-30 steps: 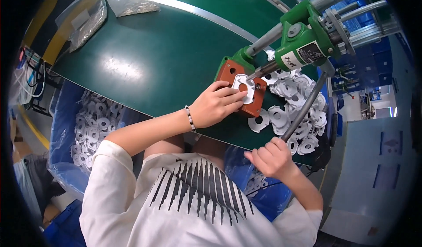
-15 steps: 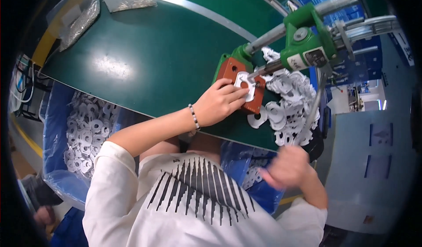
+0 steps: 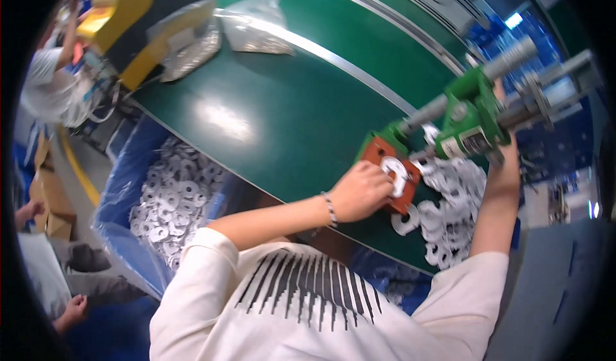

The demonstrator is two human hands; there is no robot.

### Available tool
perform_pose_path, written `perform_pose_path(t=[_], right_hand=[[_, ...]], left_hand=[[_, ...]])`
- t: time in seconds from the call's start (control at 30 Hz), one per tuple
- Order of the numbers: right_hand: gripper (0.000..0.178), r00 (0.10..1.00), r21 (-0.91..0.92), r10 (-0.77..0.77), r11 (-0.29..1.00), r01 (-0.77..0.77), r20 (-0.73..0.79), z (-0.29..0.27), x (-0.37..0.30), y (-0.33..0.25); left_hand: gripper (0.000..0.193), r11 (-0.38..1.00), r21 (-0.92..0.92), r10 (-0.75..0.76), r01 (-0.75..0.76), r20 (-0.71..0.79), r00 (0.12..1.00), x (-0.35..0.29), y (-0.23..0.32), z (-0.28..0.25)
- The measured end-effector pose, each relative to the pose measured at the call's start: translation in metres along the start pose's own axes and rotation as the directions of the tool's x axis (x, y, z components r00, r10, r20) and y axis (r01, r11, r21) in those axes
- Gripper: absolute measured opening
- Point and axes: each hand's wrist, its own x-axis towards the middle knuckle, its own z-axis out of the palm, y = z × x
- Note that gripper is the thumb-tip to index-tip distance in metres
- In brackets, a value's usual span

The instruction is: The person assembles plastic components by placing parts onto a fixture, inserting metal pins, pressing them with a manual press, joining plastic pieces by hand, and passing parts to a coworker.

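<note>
My left hand (image 3: 364, 192), with a beaded bracelet at the wrist, is at the reddish-brown fixture block (image 3: 405, 200) of a green hand press (image 3: 471, 111). Its fingers are bent together on the near edge of a white ring-shaped plastic piece (image 3: 399, 171) lying on the block. The press's rod points at this piece from the right. On the right, my right arm (image 3: 499, 197) reaches far forward past the press head. My right hand is mostly hidden behind the press, so its fingers cannot be made out.
A heap of white plastic pieces (image 3: 452, 197) lies right of the block. A blue-lined bin (image 3: 122, 223) of similar pieces stands left, below the green table (image 3: 282, 117). Two clear bags (image 3: 256, 24) of small parts rest at the back. Other people (image 3: 51, 85) are on the left.
My right hand has gone from near my body, below the table edge, forward past the press. My left fingers have curled from lying across the white piece. The view has shifted.
</note>
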Motion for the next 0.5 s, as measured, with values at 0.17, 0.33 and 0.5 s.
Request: perform_pose_path(t=[0.17, 0.33, 0.5], right_hand=[[0.021, 0.997, 0.208, 0.082, 0.975, -0.077, -0.013, 0.040, -0.050, -0.081], [0.022, 0.975, 0.369, 0.218, 0.902, -0.222, 0.053, 0.022, -0.060, -0.030], [0.024, 0.926, 0.403, 0.370, 0.839, -0.366, 0.072, -0.040, -0.099, 0.081]], left_hand=[[0.022, 0.983, -0.115, -0.147, 0.142, -0.039, 0.988, 0.008, 0.007, 0.014], [0.019, 0.959, -0.221, -0.207, 0.178, -0.116, 0.972, 0.011, 0.001, 0.002], [0.017, 0.882, -0.445, -0.243, 0.153, -0.152, 0.958, 0.019, 0.010, -0.033]])
